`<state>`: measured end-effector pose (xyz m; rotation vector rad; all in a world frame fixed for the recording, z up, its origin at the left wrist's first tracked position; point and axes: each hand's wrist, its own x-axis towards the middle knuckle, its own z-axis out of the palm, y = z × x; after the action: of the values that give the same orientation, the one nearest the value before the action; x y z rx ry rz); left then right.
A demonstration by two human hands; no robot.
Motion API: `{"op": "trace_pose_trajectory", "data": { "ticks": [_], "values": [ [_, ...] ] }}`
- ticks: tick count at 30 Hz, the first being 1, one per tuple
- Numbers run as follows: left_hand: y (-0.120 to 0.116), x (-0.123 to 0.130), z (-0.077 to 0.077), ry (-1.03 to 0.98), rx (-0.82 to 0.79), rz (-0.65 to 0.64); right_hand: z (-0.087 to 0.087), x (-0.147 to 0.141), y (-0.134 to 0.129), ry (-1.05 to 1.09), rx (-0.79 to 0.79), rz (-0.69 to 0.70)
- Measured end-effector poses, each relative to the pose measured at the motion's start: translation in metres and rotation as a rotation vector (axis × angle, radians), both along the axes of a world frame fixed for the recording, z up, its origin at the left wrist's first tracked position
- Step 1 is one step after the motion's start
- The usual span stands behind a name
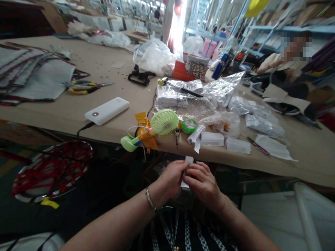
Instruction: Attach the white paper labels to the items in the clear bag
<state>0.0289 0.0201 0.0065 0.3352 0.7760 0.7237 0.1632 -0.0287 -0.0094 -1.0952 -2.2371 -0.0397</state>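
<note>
Head view, single: looked forward and down from head height, near to the left hand (169, 178) and right hand (202, 180) at lower centre, with the table (104, 68) ahead and blue shelving (267, 28) well beyond.

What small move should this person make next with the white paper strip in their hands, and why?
I'd suggest the right hand gently smooth the white paper strip while the left hand steadies it. Both hands are holding it just off the table edge, and the right hand curls over its face, so smoothing would probably need little repositioning.
</note>
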Motion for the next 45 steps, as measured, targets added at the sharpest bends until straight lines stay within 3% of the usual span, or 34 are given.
{"op": "trace_pose_trajectory", "data": {
  "ticks": [10,13,15,17,19,22,25,31,36,38,41,45],
  "values": [
    [-0.003,-0.003,-0.005,-0.038,0.042,-0.083,0.0,-0.002,-0.002,0.014,-0.085,0.037],
    [-0.004,-0.007,-0.001,0.009,0.034,-0.086,0.0,0.001,-0.005,0.184,-0.156,0.04],
    [-0.004,-0.011,0.003,0.026,0.023,-0.156,0.0,0.005,-0.006,0.402,-0.244,-0.052],
    [-0.006,-0.015,0.007,0.031,0.016,-0.261,-0.001,0.008,-0.004,0.656,-0.432,-0.159],
    [-0.009,-0.018,0.01,0.029,0.025,-0.327,-0.003,0.01,0.0,0.899,-0.732,-0.159],
    [-0.013,-0.019,0.012,0.031,0.06,-0.369,-0.007,0.01,0.007,1.15,-1.165,0.013],
    [-0.017,-0.02,0.012,0.029,0.085,-0.415,-0.008,0.005,0.012,1.249,-1.343,0.154],
    [-0.02,-0.022,0.014,0.095,0.131,-0.394,-0.003,-0.006,0.016,1.36,-1.336,0.28],
    [-0.021,-0.021,0.014,0.118,0.145,-0.356,-0.004,-0.008,0.012,1.233,-1.265,0.21],
    [-0.02,-0.023,0.012,0.113,0.154,-0.317,-0.001,-0.008,0.01,1.121,-1.115,0.109],
    [-0.018,-0.026,0.011,0.13,0.165,-0.262,0.006,-0.006,0.008,0.837,-0.768,-0.055],
    [-0.016,-0.03,0.01,0.127,0.174,-0.231,0.015,-0.008,0.009,0.502,-0.51,-0.119]
  ]
}}
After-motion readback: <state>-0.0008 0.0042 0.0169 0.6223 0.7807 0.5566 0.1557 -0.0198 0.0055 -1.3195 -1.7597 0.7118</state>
